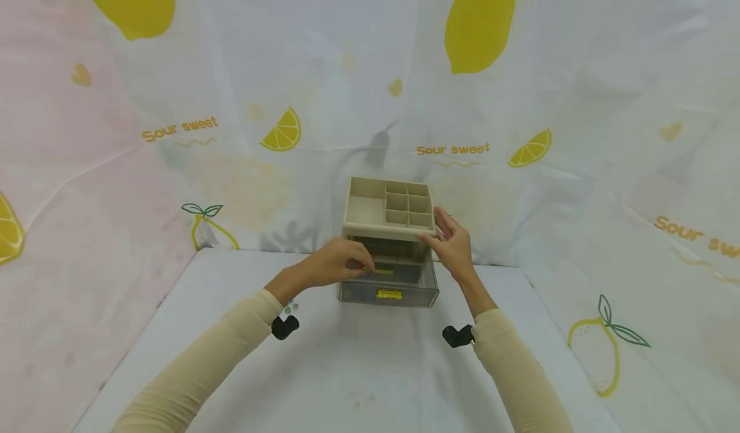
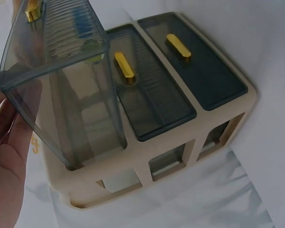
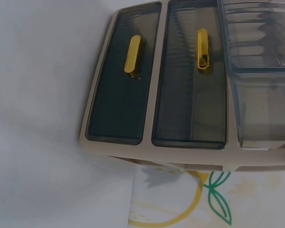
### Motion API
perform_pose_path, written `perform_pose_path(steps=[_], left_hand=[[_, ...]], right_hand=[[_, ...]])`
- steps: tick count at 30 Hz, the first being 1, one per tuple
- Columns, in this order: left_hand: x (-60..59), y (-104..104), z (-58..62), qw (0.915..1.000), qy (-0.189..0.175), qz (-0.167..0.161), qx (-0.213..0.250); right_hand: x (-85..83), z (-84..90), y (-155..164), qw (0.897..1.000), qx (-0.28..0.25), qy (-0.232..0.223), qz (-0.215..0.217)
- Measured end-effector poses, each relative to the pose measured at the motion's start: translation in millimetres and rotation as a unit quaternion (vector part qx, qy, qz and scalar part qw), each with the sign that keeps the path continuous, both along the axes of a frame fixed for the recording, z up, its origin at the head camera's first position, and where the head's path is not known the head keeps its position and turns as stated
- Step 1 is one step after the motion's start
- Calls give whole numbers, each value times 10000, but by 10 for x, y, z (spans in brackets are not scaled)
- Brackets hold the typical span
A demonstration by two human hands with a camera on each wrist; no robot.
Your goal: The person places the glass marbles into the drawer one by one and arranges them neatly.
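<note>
A beige drawer organizer (image 1: 390, 230) with a divided top tray stands at the back of the table. Its top drawer (image 2: 88, 109), of smoky clear plastic with a gold handle (image 1: 389, 294), is pulled out. Small blue and green patches show through the drawer's wall in the left wrist view. My left hand (image 1: 341, 263) reaches over this drawer, its bent fingers dipping in at the left; I cannot tell whether they hold something. My right hand (image 1: 453, 247) rests on the organizer's right side, thumb on the top front corner. The right wrist view shows no fingers.
Two lower drawers, the middle one (image 3: 190, 104) and the bottom one (image 3: 118, 95), are closed. Behind the organizer hangs a lemon-print cloth (image 1: 347, 67). A white sheet covers the table (image 1: 347, 369). Black wrist mounts (image 1: 458, 335) sit at both sleeves.
</note>
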State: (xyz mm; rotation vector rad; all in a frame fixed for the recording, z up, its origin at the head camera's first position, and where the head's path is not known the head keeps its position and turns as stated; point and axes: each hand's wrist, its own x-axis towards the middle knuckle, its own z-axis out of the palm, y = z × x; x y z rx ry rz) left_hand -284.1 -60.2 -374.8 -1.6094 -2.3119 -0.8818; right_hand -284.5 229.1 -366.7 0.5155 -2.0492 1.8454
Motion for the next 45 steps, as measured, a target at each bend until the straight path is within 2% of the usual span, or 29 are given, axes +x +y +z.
perform_pose_path(steps=[8,10,16,20,23,26,29,32,35,39,42,45], left_hand=[[5,70,70,9975,-152,-300,-629],[-6,72,108,9956,-282,-380,-805],[-29,85,204,9839,-762,-393,-1570],[-26,132,264,9765,-754,-297,-1998],[-29,202,310,9664,-692,-241,-2464],[-32,275,352,9510,-689,-104,-3014],[-21,332,386,9348,-879,72,-3440],[-4,342,413,9247,-993,206,-3668],[7,329,425,9274,-1003,221,-3598],[3,305,408,9446,-924,223,-3141],[-8,278,365,9558,-1002,302,-2747],[-47,234,343,9676,-1025,233,-2297]], right_hand=[[13,-1,-16,9992,256,164,-240],[11,3,-14,9988,320,263,-253],[12,13,-20,9988,350,300,-168],[17,22,-13,9989,353,255,-180],[23,27,4,9989,334,259,-205],[24,33,7,9991,264,278,-180],[16,27,2,9992,275,241,-154],[-2,20,-18,9993,314,182,-130],[-11,20,-33,9993,292,167,-151],[-9,20,-24,9993,248,196,-182],[6,8,-17,9993,279,178,-197],[19,5,-19,9993,262,185,-192]])
